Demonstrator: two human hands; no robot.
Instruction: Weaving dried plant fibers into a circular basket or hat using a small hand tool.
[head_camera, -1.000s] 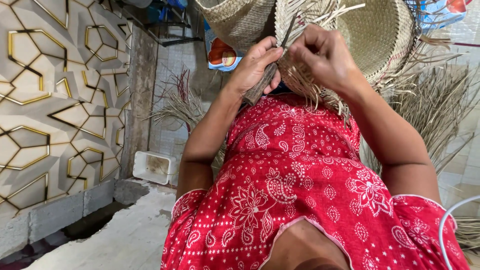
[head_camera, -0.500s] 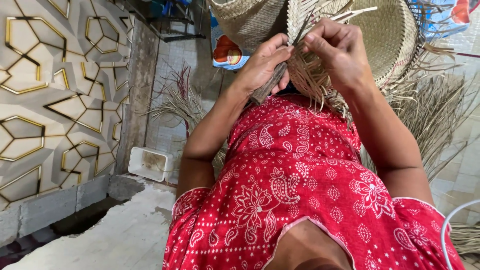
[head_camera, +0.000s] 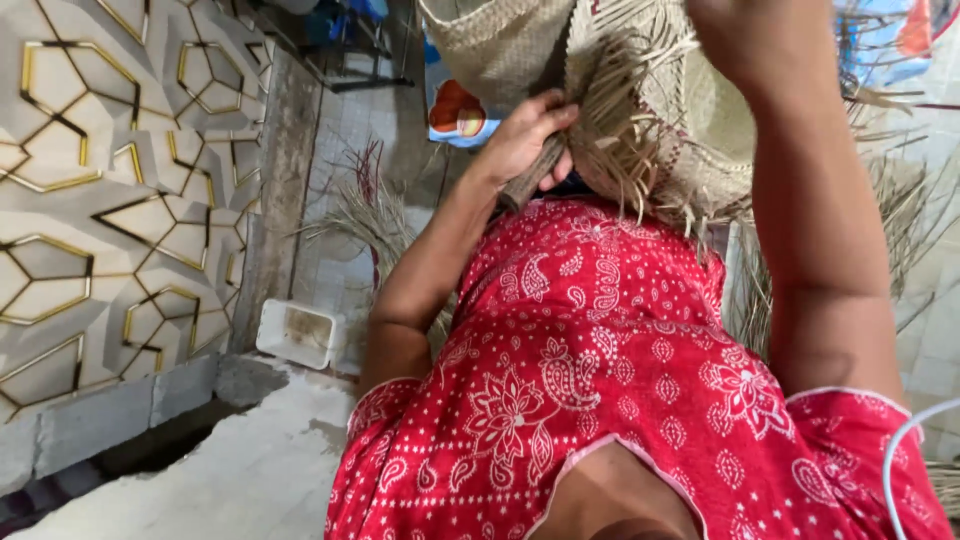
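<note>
The person's left hand (head_camera: 525, 140) was curled around a bundle of dry, flat, tan palm strips, its fingers (head_camera: 548, 118) closed over the strands at the lower edge of a large, pale, round woven straw basket (head_camera: 520, 40). That basket sat on the lap of the person's red dress with white paisley and flower print (head_camera: 600, 350), tilted up toward the top of the view, with loose unwoven strip ends (head_camera: 640, 170) hanging from its rim just beside the left hand. The right hand (head_camera: 745, 35) was raised against the far side of the basket, mostly cut off by the top edge, so whether its fingers were spread or pinched on a strand could not be told. To the basket's left, well apart, stood a wall of grey panels with gold geometric lines (head_camera: 110, 180). Below the basket's left side a small white rectangular tub (head_camera: 298, 333) lay on the floor near that wall. More loose dry palm fronds (head_camera: 365, 215) lay on the tiled floor between the tub and the basket.
</note>
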